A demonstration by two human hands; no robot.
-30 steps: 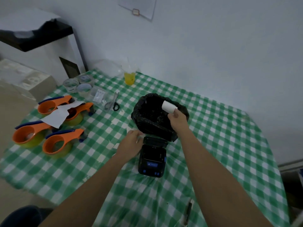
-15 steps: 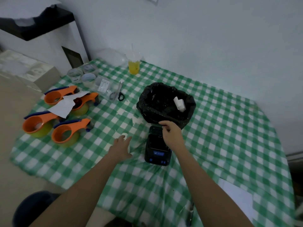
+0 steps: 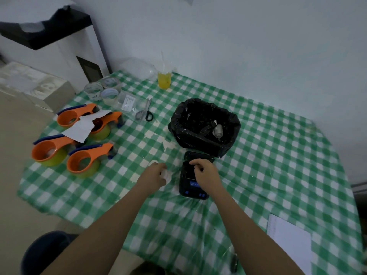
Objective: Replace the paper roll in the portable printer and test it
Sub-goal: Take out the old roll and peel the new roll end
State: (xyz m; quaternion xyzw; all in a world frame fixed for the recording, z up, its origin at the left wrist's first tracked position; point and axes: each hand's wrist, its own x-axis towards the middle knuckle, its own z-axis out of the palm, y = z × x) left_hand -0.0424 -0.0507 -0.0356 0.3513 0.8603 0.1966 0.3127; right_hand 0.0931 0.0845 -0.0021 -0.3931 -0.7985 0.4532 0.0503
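A small black portable printer [image 3: 190, 185] with blue buttons lies on the green checked table, its lid open at the far end. My right hand [image 3: 206, 172] rests on top of it with fingers curled over the open paper bay. Just left of the printer, my left hand [image 3: 154, 175] closes around a small white paper roll [image 3: 165, 174]. Behind the printer stands a bin lined with a black bag [image 3: 186, 132], and a used white roll [image 3: 217, 131] lies inside it.
Several orange tape dispensers [image 3: 83, 161] and a torn paper sheet [image 3: 81, 128] sit at the left. Scissors [image 3: 146, 112], tape rolls [image 3: 108, 94] and a yellow drink cup [image 3: 164, 80] are at the back. A white sheet [image 3: 290, 241] lies near the front right edge.
My right hand dropped the old roll into the black bag and came back down onto the printer. My left hand shifted slightly and took hold of the new white roll.
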